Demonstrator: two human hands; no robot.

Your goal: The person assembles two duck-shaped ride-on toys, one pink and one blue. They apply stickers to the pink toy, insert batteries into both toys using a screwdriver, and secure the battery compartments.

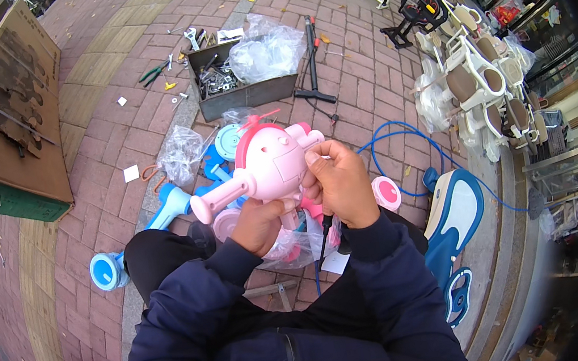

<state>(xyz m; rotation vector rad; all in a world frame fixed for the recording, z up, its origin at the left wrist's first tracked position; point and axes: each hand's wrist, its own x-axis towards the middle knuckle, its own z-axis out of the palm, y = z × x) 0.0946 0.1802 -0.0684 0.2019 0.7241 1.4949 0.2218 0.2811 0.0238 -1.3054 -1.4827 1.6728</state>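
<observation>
"Holding the pink body (277,166) up over our lap, how far along were we?"

"Partway, we judged. Both arms jutted from its sides, and the red propeller (256,120) sat on top."

"And our hands?"

"Our left hand (260,226) was closed round the pink part underneath. Our right hand (342,182) pinched the body's edge near the right arm, thumb uppermost. A black cable end (326,227) hung just below those fingers; we couldn't tell whether they gripped that too."

"What seemed left, then?"

"The lower parts, by our reckoning. A pink-and-white wheel (386,193) stood apart beyond our right hand, and crumpled clear plastic (298,249) lay between our knees. How the body joined what was beneath it, our hands hid."

"And the blue pieces?"

"A blue limb (170,203) lay to our left, near a blue wheel (105,270). Hardware filled part of the metal box (249,99) ahead, so we couldn't call anything finished."
</observation>
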